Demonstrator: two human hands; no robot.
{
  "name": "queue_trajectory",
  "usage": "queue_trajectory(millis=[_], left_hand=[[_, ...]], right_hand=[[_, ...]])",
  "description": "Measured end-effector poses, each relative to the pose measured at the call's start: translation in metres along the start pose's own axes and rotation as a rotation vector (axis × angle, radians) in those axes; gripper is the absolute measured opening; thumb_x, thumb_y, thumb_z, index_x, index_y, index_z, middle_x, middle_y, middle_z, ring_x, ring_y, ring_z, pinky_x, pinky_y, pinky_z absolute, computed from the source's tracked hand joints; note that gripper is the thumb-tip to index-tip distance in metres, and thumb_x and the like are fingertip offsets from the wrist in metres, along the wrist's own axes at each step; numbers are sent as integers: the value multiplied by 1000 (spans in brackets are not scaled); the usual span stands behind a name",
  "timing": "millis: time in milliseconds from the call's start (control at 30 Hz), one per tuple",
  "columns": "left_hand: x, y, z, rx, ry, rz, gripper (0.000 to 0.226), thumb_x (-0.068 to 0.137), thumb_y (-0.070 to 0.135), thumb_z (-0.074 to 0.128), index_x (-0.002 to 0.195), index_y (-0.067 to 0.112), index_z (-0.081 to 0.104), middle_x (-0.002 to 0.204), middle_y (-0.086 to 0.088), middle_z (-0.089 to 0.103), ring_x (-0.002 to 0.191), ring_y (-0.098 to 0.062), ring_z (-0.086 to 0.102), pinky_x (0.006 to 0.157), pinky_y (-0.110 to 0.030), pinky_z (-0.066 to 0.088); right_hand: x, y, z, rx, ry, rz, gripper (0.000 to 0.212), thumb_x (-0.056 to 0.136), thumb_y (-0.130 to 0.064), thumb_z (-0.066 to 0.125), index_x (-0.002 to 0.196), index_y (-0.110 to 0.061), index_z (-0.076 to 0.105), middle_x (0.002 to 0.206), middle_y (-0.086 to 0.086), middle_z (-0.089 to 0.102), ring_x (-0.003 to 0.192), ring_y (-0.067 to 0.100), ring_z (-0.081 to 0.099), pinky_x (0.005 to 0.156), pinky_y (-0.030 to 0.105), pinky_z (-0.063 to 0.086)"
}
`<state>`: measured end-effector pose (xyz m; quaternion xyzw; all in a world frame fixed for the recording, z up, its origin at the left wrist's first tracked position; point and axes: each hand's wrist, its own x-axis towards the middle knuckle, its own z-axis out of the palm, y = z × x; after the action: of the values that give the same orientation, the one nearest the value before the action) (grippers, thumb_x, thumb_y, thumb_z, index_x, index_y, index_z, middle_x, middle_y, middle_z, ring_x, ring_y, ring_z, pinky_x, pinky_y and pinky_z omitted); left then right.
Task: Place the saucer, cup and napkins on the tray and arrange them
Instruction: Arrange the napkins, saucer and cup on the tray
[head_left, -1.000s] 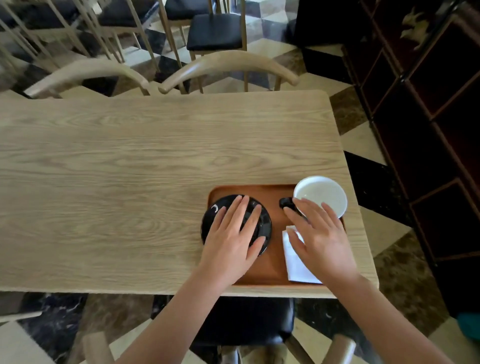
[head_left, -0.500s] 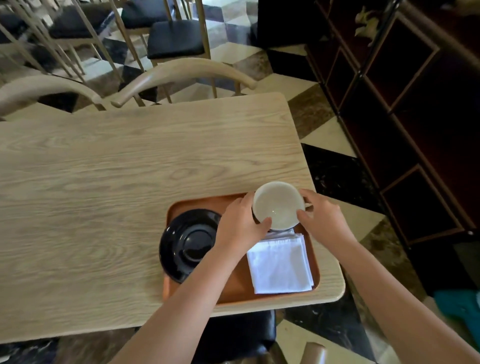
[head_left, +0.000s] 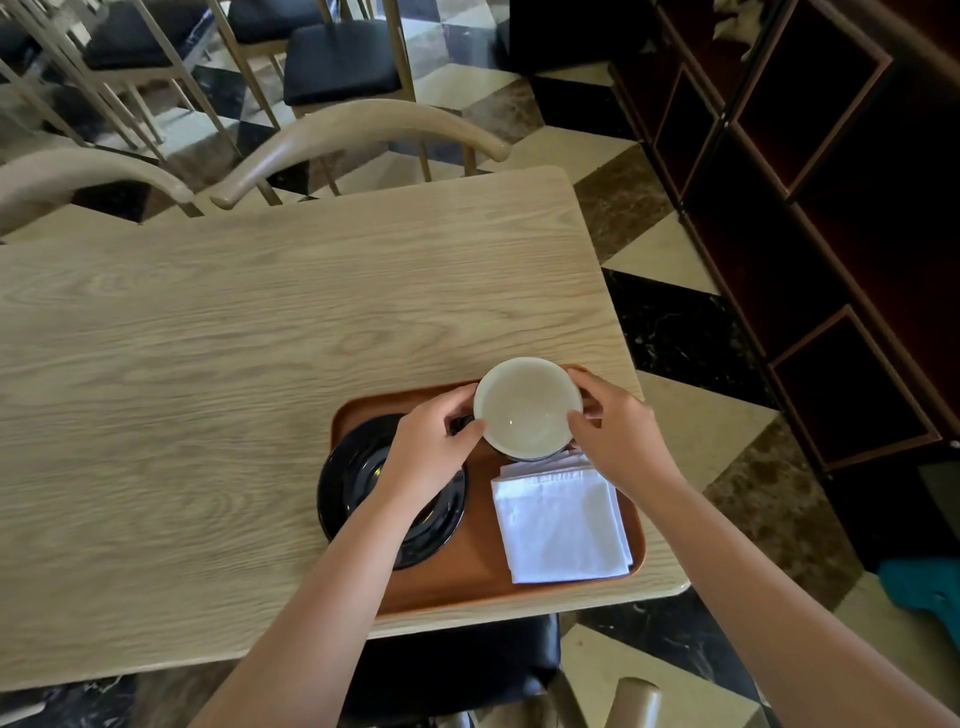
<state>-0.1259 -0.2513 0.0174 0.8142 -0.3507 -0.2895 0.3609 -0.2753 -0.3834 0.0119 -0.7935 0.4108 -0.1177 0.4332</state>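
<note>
A brown wooden tray (head_left: 467, 582) lies at the near right corner of the table. On its left half rests a black saucer (head_left: 353, 478), partly hidden by my left forearm. A stack of white folded napkins (head_left: 561, 525) lies on the tray's right half. At the tray's far edge is the cup (head_left: 527, 408), white inside and dark outside. My left hand (head_left: 431, 441) grips its left side by the dark handle. My right hand (head_left: 618, 431) holds its right side. I cannot tell whether the cup rests on the tray or hangs just above it.
The light wooden table (head_left: 234, 364) stretches left and away from the tray. Two curved chair backs (head_left: 358, 130) stand at its far edge, with more chairs behind. A dark wooden shelf unit (head_left: 831, 234) lines the right side. A black seat (head_left: 457, 665) sits below the near edge.
One second ago my left hand lay on the saucer and my right on the napkins. Both hands have since moved to the cup and hold it from either side.
</note>
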Motion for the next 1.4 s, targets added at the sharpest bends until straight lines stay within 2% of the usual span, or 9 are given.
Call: queue_trajectory(millis=[300,367,467,533,600,700,767,933,1400], left_hand=[[-2,-2,3,61,15,23,45,87,18,59,130,24,51,123,4,63,115,-12,53,96,-29,43],[-11,-1,7,122,103,32,51,88,20,59,136,19,42,132,-2,54,118,-15,48,97,-26,39],[-41,-2,22,187,357,199,44,87,19,57,130,13,47,124,-9,54,114,-18,47,96,-22,36],[-70,-4,40,268,285,375,37,86,20,50,123,14,50,117,-7,56,109,-17,49,93,-29,42],[-90,-9,65,430,105,492,39,89,24,47,127,16,47,124,-8,55,115,-19,50,94,-35,47],[-102,-15,94,556,-50,443,46,94,29,41,139,22,34,147,-13,37,136,-28,31,107,-43,35],[-100,-16,99,617,-51,407,48,94,29,46,140,24,34,150,-15,31,138,-28,26,107,-45,33],[-99,-21,98,653,-66,391,48,94,30,46,140,26,34,151,-14,27,139,-27,23,109,-44,30],[-103,-41,78,697,-82,409,51,92,29,45,141,27,31,151,-14,28,140,-26,22,110,-42,27]], right_hand=[[-3,2,3,30,23,-47,42,87,-8,55,125,-25,52,96,-8,59,81,5,56,60,6,41],[-9,3,1,0,37,-59,42,88,-12,56,128,-25,49,98,-9,59,84,6,57,63,7,41],[-36,17,-6,-239,102,-203,41,87,-18,60,127,-20,51,108,-3,63,95,14,60,68,27,54],[-60,36,-10,-448,105,-362,44,80,-16,68,123,-15,57,121,5,64,110,24,59,74,38,58],[-79,55,-12,-581,16,-495,48,76,-18,73,122,-12,60,131,10,58,123,29,51,85,42,53],[-90,70,-11,-715,-108,-566,44,87,-34,54,126,-13,57,139,12,48,130,28,41,98,45,43],[-89,72,-11,-754,-123,-568,47,87,-36,46,127,-13,56,140,13,47,130,26,40,101,45,40],[-89,71,-5,-732,-142,-549,58,72,-25,77,125,-11,57,137,17,50,126,28,48,100,47,40],[-95,51,17,-790,-134,-557,57,63,-26,83,115,-11,65,131,19,56,117,29,56,92,46,51]])
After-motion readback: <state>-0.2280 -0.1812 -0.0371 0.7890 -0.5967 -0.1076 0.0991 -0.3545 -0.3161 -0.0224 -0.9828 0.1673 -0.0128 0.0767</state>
